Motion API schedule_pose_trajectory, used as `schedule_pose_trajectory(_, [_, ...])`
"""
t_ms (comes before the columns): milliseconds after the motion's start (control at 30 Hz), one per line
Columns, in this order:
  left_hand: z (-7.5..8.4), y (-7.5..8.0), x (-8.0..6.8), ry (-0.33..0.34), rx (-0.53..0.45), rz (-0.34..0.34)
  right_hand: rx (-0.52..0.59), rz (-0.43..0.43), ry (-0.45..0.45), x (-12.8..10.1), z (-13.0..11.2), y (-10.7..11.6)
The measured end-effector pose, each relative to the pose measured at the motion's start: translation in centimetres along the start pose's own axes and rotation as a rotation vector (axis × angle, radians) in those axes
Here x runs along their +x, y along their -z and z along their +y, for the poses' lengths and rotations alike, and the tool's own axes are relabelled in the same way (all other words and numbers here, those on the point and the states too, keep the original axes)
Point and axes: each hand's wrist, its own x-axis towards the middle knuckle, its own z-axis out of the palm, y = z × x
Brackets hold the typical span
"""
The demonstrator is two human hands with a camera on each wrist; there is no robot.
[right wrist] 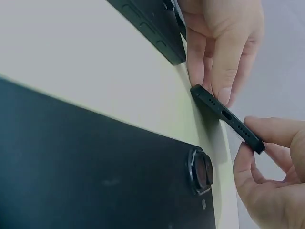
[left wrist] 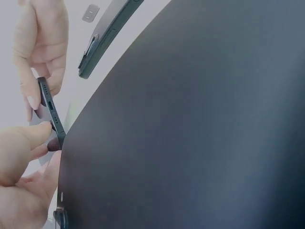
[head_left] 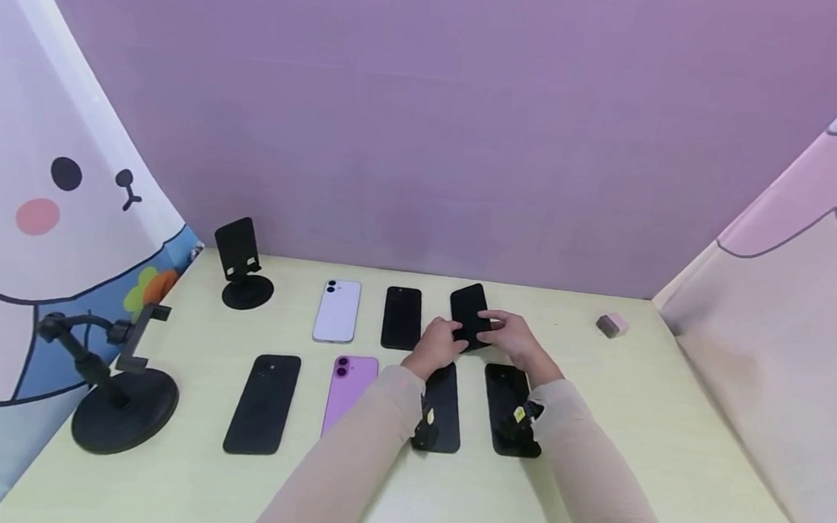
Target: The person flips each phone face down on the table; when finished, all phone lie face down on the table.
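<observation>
Fingers (right wrist: pixel 224 62) of both hands around tilted black phone (head_left: pixel 470 315).

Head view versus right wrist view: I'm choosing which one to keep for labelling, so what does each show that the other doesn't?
Only the head view shows the whole yellow table, the white phone, the purple phone, two black stands and the small pink block.

Only the right wrist view shows the held black phone end-on, with its port and holes, and the camera lens of a phone lying flat.

Both show the left hand and right hand pinching that black phone above the table.
</observation>
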Motion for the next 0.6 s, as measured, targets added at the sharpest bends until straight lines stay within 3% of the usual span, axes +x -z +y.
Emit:
schedule_pose_trajectory(400, [0.59,-0.31,-0.11,-0.057,-0.093,0.050,0.134,0.005,0.064,-0.31,0.28,0.83])
schedule_pose_trajectory(600, [0.87,-0.66,-0.34,-0.036,-0.265,0.083,0.294,-0.032,0.072,-0.55,0.37,1.00])
